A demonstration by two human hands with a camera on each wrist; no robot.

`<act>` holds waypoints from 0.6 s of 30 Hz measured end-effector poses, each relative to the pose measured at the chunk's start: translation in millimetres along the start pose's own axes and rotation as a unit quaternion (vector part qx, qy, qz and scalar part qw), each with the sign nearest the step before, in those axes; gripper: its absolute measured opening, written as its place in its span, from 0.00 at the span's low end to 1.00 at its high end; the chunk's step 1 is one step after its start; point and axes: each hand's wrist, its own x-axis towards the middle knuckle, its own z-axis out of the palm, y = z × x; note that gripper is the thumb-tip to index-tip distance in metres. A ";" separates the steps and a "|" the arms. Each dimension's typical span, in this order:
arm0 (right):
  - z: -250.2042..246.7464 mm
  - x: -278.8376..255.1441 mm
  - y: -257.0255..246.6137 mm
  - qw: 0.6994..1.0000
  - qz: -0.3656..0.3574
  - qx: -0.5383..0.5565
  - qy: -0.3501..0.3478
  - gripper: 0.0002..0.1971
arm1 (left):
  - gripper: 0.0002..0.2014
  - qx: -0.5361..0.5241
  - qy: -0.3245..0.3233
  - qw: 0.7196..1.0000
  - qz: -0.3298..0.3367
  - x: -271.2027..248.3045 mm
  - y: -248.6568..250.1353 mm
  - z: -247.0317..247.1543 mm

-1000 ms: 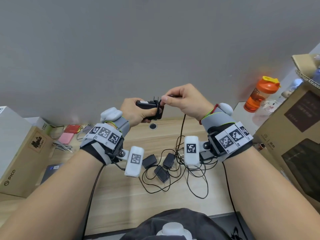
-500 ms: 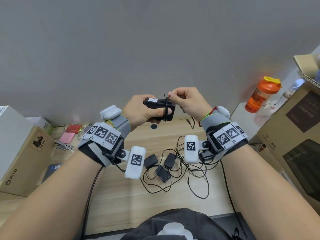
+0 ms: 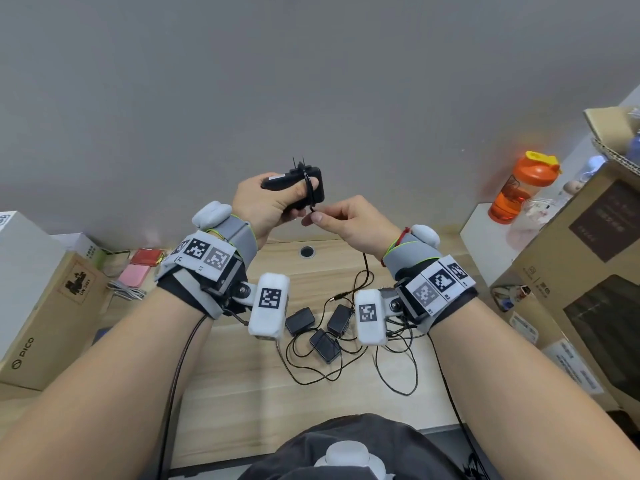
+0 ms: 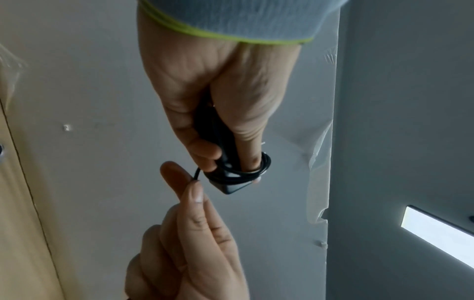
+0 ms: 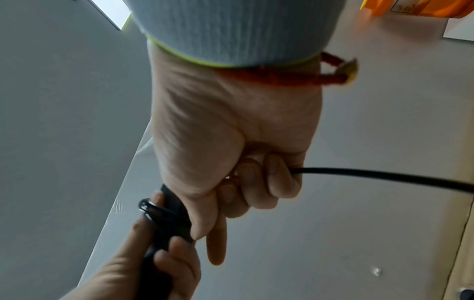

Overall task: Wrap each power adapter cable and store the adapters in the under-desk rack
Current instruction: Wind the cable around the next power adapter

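Note:
My left hand [image 3: 273, 202] grips a black power adapter [image 3: 313, 183] raised in front of the grey wall, prongs pointing up. Several turns of its thin black cable [image 4: 241, 172] circle the adapter and my thumb. Just below and to the right, my right hand [image 3: 341, 220] pinches the same cable [image 5: 384, 176] between thumb and forefinger; the rest runs through my curled fingers and hangs down to the desk, ending in a barrel plug [image 3: 341, 296]. Three more black adapters [image 3: 323, 344] lie on the wooden desk [image 3: 242, 393] in a tangle of loose cables.
Cardboard boxes [image 3: 45, 306] stand at the left, with red and pink items [image 3: 138, 268] behind them. A large cardboard box [image 3: 588, 271] fills the right side, with an orange bottle [image 3: 519, 188] on a white surface beside it. A cable hole [image 3: 306, 251] sits at the desk's back.
My left hand has lifted the adapter and tilted its prongs upward. My right hand has come down from the top of the adapter to below it, drawing the cable around.

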 end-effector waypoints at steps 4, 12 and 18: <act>-0.4 -1.5 -5.3 1.000 0.004 -0.012 -0.007 0.13 | 0.14 0.063 0.031 0.997 0.011 3.4 -7.6 -6.7; -14.9 0.7 -14.0 1.000 -0.015 0.000 0.009 0.09 | 0.13 0.181 -0.007 0.984 -0.002 1.4 -16.6 -11.5; -31.5 5.2 -14.0 0.996 -0.024 0.056 0.058 0.06 | 0.16 0.233 -0.095 0.967 -0.024 -5.4 -15.5 -9.7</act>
